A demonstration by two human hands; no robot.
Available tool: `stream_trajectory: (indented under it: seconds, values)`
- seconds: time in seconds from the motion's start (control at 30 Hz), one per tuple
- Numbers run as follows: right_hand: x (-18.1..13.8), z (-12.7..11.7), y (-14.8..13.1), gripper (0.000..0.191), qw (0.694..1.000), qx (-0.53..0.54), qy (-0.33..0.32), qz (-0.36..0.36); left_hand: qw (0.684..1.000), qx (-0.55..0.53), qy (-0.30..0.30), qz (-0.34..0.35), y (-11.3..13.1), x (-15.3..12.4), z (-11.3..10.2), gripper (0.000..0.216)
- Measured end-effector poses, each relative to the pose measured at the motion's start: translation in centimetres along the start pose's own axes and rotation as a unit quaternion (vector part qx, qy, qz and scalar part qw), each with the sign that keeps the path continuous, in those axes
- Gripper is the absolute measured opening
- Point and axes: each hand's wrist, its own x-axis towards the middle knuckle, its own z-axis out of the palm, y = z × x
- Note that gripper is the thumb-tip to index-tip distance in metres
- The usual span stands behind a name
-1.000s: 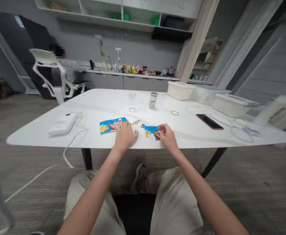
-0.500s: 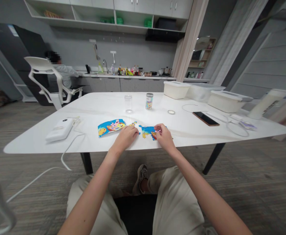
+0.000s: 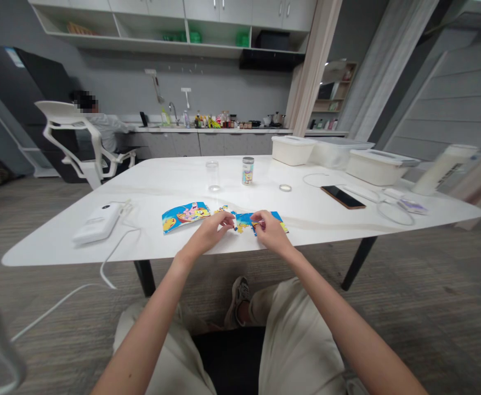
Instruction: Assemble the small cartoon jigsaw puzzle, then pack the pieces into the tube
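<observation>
A partly assembled jigsaw puzzle [image 3: 279, 217] with a blue cartoon picture lies near the table's front edge. Over its middle, my right hand [image 3: 271, 230] has thumb and forefinger pinched on a puzzle piece, partly hidden by the fingers. Just left of the puzzle, my left hand [image 3: 212, 230] has its fingers curled together, with a small puzzle piece [image 3: 235, 228] at the tips. Loose puzzle pieces [image 3: 222, 208] lie behind my left hand. Farther left is a curved picture sheet [image 3: 182, 215] showing yellow and pink cartoon figures in a boat.
Behind the puzzle stand a clear jar [image 3: 213, 176] and a printed can [image 3: 247, 171], with a ring-shaped lid [image 3: 285, 187] beside them. A phone [image 3: 343, 197], cables and white bins [image 3: 293, 151] are at right. A white device [image 3: 98, 224] sits left. A person [image 3: 106, 131] sits beyond.
My right hand has shifted left across the puzzle, closer to my left hand. My left hand has lifted slightly and its fingers have curled. The view has turned slightly.
</observation>
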Motion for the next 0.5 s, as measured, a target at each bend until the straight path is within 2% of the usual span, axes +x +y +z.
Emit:
stream_trajectory:
  seconds: [0.1, 0.2, 0.37, 0.5]
  values:
    - [-0.2, -0.3, -0.8, 0.023, 0.991, -0.028, -0.096, -0.092, 0.999, -0.047, -0.012, -0.014, 0.3, 0.1, -0.3, 0.012]
    - [-0.4, -0.6, -1.3, 0.024, 0.978, -0.036, -0.148, -0.14, 0.996, -0.077, -0.028, -0.024, 0.5, 0.1, -0.3, 0.009]
    - [-0.6, -0.8, -1.4, 0.028, 0.974, -0.026, -0.168, -0.147, 0.995, -0.093, -0.006, -0.041, 0.3, 0.1, -0.1, 0.016]
    - [-0.6, -0.9, -1.4, 0.035, 0.972, -0.016, -0.177, -0.153, 0.996, -0.086, -0.002, -0.038, 0.3, 0.0, 0.0, 0.014]
